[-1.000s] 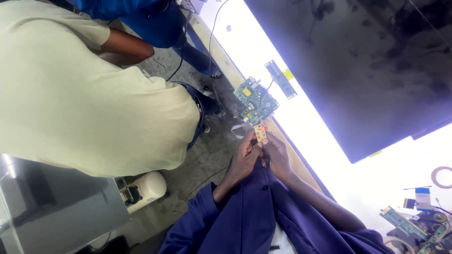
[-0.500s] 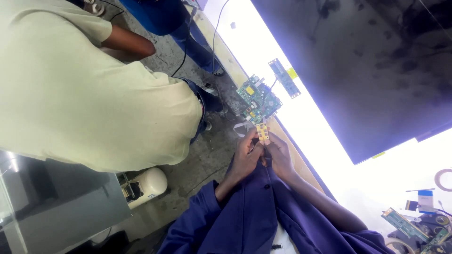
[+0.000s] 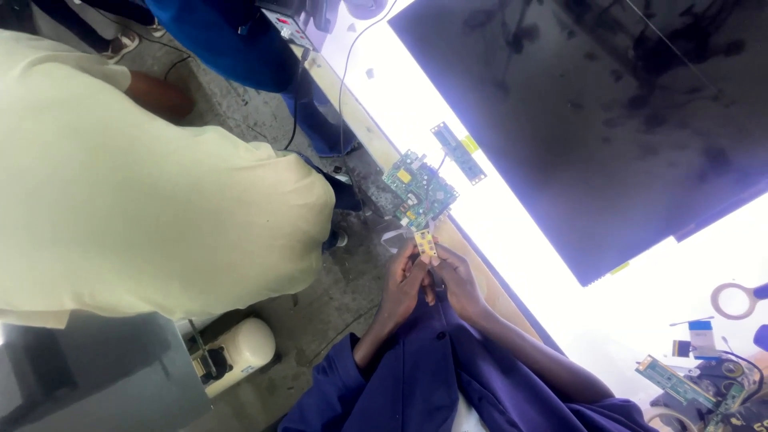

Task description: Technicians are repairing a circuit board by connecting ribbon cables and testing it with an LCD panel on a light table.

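Compared with the earlier views, the hands have kept their place; only the head camera has drifted slightly. Both hands meet at the edge of the lit bench [image 3: 512, 216]. The left hand [image 3: 402, 282] and right hand [image 3: 458, 280] pinch a small yellow board [image 3: 425, 242] between the fingertips. The board sits at 6 o'clock of the green circuit board [image 3: 419, 194], just beside it; contact between the two cannot be told. A narrow strip board [image 3: 458, 151] lies at 1 o'clock of the green circuit board. The steady grip suggests fine work at the joint is ongoing. A person in a pale shirt [image 3: 136, 200] stands at 9 o'clock
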